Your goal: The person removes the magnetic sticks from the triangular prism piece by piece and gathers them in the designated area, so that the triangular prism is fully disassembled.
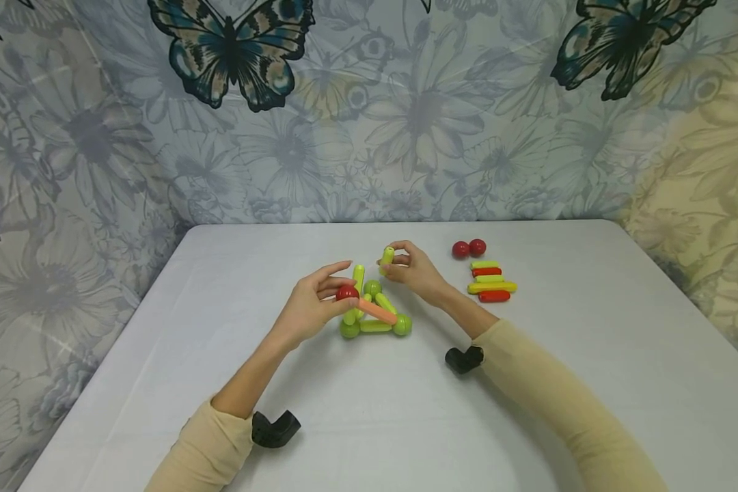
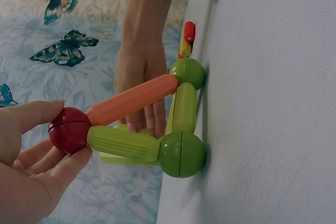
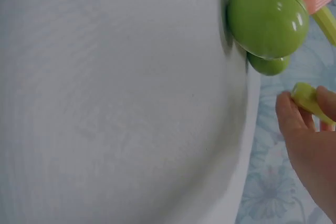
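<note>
My left hand [image 1: 307, 307] pinches a red ball [image 2: 69, 130] between thumb and fingers. From that ball, an orange rod [image 2: 134, 98] runs down to one green ball [image 2: 187, 73], and a yellow-green rod [image 2: 123, 143] runs to another green ball [image 2: 181, 154]. A third green ball [image 1: 372, 287] lies at the back of this frame, with yellow-green rods joining the base. Another yellow-green rod [image 1: 359, 276] sticks up behind the red ball. Just behind and right of the frame, my right hand [image 1: 417, 275] holds a separate short yellow-green rod [image 1: 387, 257] upright, apart from the balls.
On the white table [image 1: 357, 424], two red balls [image 1: 469, 248] lie at the back right. In front of them is a row of several rods [image 1: 490, 288] in red, yellow and yellow-green. A patterned wall [image 1: 418, 137] stands behind the table.
</note>
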### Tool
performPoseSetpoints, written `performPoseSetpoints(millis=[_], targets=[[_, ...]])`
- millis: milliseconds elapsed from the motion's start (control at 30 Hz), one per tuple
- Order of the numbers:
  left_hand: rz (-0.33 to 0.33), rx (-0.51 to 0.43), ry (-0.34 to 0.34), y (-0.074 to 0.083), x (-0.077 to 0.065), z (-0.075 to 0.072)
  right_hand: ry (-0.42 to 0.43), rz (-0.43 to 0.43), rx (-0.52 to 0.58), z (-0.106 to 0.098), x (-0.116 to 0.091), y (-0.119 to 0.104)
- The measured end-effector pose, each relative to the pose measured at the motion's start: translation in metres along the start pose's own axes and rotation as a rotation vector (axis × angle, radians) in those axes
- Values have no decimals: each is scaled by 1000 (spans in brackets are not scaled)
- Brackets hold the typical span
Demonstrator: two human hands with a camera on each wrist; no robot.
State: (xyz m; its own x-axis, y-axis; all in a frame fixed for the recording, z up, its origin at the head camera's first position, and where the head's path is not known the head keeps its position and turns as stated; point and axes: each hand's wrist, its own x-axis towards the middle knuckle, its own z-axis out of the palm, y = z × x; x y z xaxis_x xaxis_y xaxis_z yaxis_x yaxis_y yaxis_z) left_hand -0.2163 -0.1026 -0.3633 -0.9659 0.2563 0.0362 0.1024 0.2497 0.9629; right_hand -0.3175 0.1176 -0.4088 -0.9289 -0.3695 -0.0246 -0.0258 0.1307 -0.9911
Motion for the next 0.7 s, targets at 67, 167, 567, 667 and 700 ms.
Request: performPoseSetpoints(millis=[67, 167, 567, 667, 700], targets=[[-2, 4, -1, 0, 0, 0, 26, 31, 18, -3, -2, -2], [-2, 8, 1, 0, 0, 0, 62, 81, 49, -9, -5, -4], [14, 7, -4, -2, 0, 0, 162, 178, 204, -34, -36, -9], [8, 10, -2, -2, 0, 0, 175, 195, 207, -41, -47, -11], [5, 9, -1, -2, 0, -1, 177, 202, 208, -43, -51, -12]])
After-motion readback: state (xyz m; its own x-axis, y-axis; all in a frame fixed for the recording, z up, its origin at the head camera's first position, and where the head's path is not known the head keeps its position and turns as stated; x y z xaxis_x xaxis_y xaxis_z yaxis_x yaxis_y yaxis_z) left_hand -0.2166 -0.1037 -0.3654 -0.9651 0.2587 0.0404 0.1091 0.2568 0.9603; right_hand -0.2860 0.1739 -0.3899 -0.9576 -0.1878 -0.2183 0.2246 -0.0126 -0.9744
